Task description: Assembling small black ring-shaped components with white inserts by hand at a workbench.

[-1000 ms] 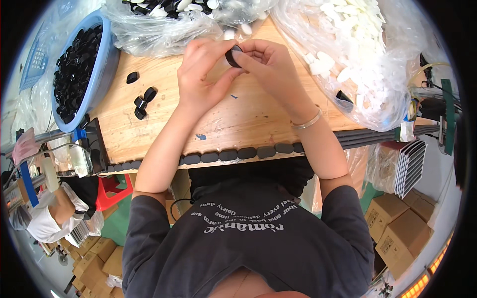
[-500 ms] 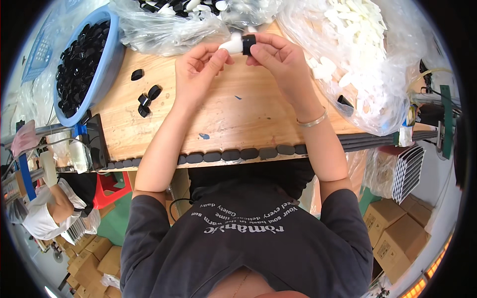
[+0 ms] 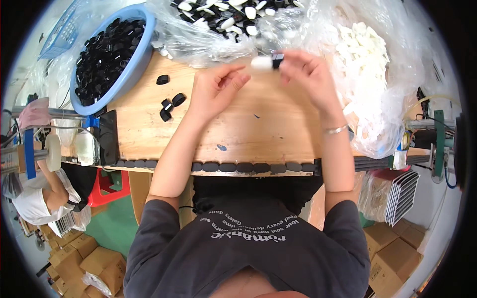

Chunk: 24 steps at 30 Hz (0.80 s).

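My right hand pinches a black cap between thumb and fingers, somewhat blurred. Joined to the cap's left side is a smooth white rounded piece. Just left of it, apart from the piece, my left hand hovers over the table with nothing in it, its fingers curled and thumb and forefinger separated. Several loose black caps lie on the wood left of my left hand.
A blue basin full of black caps stands at the left. Plastic bags hold mixed black-and-white pieces at the back and white pieces at the right. Black padding lines the table's near edge. Another person sits far left.
My left hand has let go of the white piece. My right hand has drawn it rightward with the black cap. The whole view has shifted slightly.
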Available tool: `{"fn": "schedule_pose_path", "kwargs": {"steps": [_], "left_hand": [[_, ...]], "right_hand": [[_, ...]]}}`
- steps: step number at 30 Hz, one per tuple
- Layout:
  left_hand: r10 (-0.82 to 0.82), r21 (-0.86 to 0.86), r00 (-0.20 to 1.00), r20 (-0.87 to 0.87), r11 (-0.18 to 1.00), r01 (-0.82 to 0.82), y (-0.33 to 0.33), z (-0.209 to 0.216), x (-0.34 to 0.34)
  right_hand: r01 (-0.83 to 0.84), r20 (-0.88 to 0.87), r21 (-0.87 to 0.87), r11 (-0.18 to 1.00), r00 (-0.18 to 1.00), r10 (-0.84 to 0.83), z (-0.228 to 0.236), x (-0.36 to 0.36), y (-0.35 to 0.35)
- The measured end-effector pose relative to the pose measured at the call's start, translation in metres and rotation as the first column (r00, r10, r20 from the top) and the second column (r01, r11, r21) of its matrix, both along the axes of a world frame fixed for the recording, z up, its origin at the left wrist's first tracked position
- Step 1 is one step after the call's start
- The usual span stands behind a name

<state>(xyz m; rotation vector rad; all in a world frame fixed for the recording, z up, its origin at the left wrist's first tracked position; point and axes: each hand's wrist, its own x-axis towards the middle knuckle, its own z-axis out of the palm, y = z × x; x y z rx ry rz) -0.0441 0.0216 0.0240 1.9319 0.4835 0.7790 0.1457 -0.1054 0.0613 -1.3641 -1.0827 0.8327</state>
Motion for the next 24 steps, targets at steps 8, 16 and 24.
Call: {"fn": "schedule_pose_path", "kwargs": {"steps": [8, 16, 24], "left_hand": [[0.147, 0.208, 0.988, 0.04, 0.966, -0.152, 0.022, 0.006, -0.004], [0.632, 0.694, 0.695, -0.342, 0.669, -0.267, 0.09, 0.001, -0.064], [0.432, 0.454, 0.61, -0.664, 0.882, -0.129, 0.083, -0.012, -0.046]], "right_hand": [[0.084, 0.162, 0.607, 0.791, 0.96, -0.227, 0.063, -0.01, 0.081], [0.28, 0.333, 0.274, 0.92, 0.87, -0.364, -0.025, 0.017, -0.036], [0.692, 0.548, 0.039, 0.721, 0.588, -0.595, -0.026, 0.122, -0.105]]}}
